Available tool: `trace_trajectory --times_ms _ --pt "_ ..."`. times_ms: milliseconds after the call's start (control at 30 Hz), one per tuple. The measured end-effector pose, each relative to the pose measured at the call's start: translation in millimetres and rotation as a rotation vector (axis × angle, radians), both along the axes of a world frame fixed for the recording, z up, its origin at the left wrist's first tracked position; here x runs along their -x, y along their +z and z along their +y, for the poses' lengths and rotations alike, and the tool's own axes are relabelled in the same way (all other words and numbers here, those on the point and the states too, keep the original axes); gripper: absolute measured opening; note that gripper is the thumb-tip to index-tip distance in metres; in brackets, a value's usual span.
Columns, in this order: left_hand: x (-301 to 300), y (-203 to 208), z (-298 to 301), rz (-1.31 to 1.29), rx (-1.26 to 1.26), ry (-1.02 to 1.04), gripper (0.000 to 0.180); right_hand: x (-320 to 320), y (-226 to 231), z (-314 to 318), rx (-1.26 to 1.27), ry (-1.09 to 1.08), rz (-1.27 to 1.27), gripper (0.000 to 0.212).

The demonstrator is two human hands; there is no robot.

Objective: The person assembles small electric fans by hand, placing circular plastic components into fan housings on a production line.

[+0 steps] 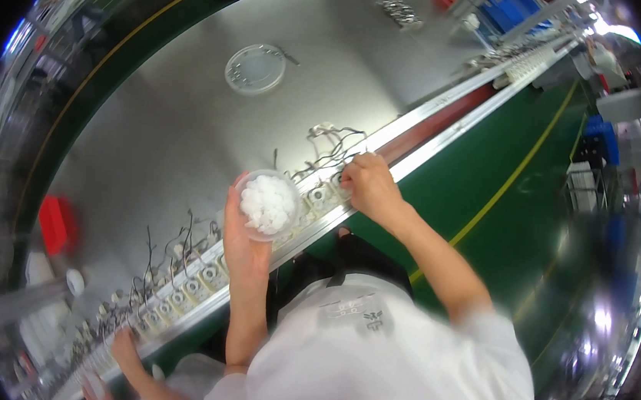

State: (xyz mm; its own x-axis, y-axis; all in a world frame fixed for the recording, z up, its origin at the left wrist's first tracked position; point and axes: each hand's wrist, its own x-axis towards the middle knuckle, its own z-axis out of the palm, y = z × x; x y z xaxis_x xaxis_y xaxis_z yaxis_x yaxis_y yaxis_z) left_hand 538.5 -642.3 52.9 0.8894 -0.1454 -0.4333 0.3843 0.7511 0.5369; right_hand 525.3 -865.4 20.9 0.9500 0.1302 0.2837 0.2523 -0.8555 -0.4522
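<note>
My left hand (238,240) is wrapped round a clear round plastic tub (289,224), keeping it above the assembly rail. Small white pieces (267,204) fill the tub; their exact kind is too small to tell. To its right, my right hand (373,183) reaches down to the rail with its fingertips pinched together at the row of units. Whatever lies between those fingertips is hidden. Beside this hand, a pale square unit with a dark round centre (317,195) sits in the rail, and dark wires (332,155) stick up past the far edge.
More pale units (190,288) line the rail toward the lower left, where a co-worker's hands (123,347) are at work. On the metal table stand a clear shallow dish (255,69), a red bin (57,225) and a cluster of small metal parts (400,12). Blue crates (508,10) stand at the far right.
</note>
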Motion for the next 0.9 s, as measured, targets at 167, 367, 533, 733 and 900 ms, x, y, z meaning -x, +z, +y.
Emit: trace_trajectory --times_ms 167,367,533,733,900 --pt "-9 -4 2 -0.056 0.035 -0.001 0.044 3 -9 -16 -0.148 0.085 0.016 0.009" --pt "-26 9 -17 -0.095 -0.028 0.067 0.043 -47 44 -136 -0.395 -0.241 0.076 0.022" --pt "-53 23 -75 -0.035 -0.059 0.117 0.045 -166 22 -377 -1.074 -0.749 -0.074 0.042" --pt "-98 64 -176 0.184 -0.088 0.3 0.043 -307 -47 -630 -0.694 -1.027 -0.279 0.036" --pt "-125 71 -236 0.101 -0.083 0.269 0.041 -395 -93 -684 -0.123 -0.814 -0.296 0.034"
